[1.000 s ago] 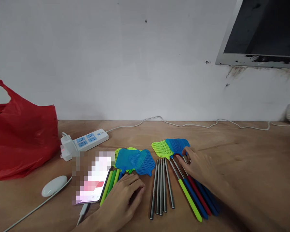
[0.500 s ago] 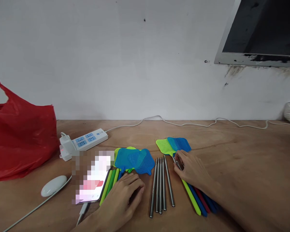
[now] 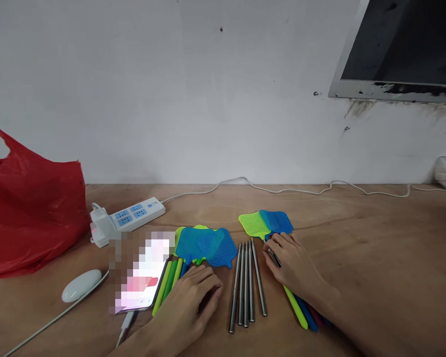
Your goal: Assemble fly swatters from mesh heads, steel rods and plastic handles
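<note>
My right hand [image 3: 292, 267] lies over a bunch of fly swatters [image 3: 266, 224] with green and blue mesh heads; its fingers curl round their thin metal shafts. Green, blue and red handles [image 3: 301, 313] stick out below the wrist. My left hand [image 3: 191, 297] rests palm down on the wooden table [image 3: 375, 258], fingers loosely bent, covering the lower ends of green handles [image 3: 168, 285] that belong to a second pile of blue and green swatter heads [image 3: 204, 245]. Between both hands lie several bare metal rods [image 3: 245, 282], side by side.
A phone [image 3: 143, 277] with a lit screen lies left of my left hand, a cable at its bottom. Further left are a white mouse [image 3: 81, 285], a white power strip [image 3: 128, 218] and a red plastic bag [image 3: 29, 213]. A white cord [image 3: 282, 191] runs along the wall.
My right hand has slid left and toward me along the swatter shafts, gathering them closer to the metal rods. The left hand has stayed put.
</note>
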{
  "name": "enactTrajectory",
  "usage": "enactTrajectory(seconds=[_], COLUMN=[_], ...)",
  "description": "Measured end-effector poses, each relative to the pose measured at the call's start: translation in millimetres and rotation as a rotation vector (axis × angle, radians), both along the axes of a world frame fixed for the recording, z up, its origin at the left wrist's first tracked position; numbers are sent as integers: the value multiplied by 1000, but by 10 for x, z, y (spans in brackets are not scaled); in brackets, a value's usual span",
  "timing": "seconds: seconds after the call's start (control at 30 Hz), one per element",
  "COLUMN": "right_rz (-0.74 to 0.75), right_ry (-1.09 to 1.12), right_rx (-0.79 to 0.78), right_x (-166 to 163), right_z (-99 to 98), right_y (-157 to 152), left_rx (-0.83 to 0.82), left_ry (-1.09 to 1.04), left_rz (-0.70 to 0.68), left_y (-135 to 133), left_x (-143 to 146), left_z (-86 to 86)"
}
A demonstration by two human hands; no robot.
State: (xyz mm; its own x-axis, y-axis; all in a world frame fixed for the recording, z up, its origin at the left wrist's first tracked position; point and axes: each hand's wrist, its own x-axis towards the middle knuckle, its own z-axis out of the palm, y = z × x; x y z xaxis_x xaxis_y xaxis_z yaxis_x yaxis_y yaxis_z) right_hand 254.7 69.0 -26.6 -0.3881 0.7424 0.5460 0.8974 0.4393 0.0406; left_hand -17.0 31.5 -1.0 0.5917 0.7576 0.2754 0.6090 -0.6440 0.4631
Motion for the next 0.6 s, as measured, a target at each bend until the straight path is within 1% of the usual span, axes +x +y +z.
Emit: enactTrajectory(seconds=[0.2,0.37,0.43,0.5,0.57,0.6], right_rz=[120,131,123,114,108,107], right_ry=[64,108,125,139,154,162], right_rx=[-60,-92,-109,-125,-146,-158], right_x=[-94,-145,-144,-141,-145,-150], right_z=[42,31,24,22,26,28], right_y=[-110,-163,-166,-169,-175,-179], left_rx=[-15,11,50,117,193,220], left_ry=[-1,0,-5,3,66,133], left_rz=[0,12,72,185,317,370], left_y=[1,8,38,94,168,206], left_x=[-1,-11,-47,-111,-194,-234], left_z=[14,14,21,39,66,79])
